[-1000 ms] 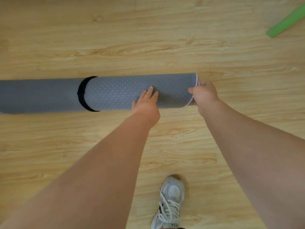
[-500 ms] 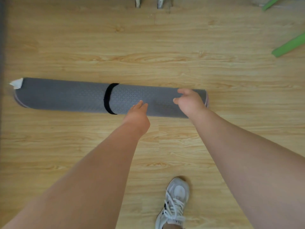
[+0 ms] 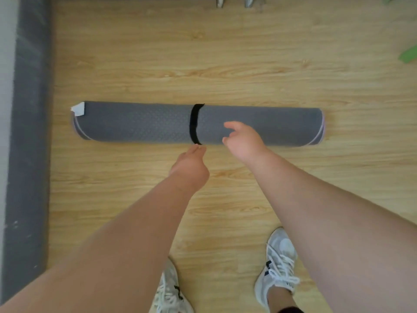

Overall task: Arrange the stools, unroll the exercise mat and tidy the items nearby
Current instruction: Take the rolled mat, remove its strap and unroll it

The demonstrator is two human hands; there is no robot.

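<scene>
The exercise mat (image 3: 140, 124) lies fully rolled on the wooden floor (image 3: 225, 64), a long grey tube with a fine embossed pattern. Its length runs straight away from the dark grey skirting strip (image 3: 31, 132), and its nearer end is close to the strip but apart from it. A black strap (image 3: 194, 123) circles the roll about midway. A white tag (image 3: 78, 108) sticks out at the end nearest the strip, and the far end shows pale pink edging (image 3: 322, 132).

Mat (image 3: 140, 123) on floor (image 3: 225, 64) (strap (image 3: 194, 123) midway)

Left hand (image 3: 190, 164) grip on black strap (image 3: 194, 123) unclear; green object (image 3: 409, 54) cropped at right edge.
</scene>
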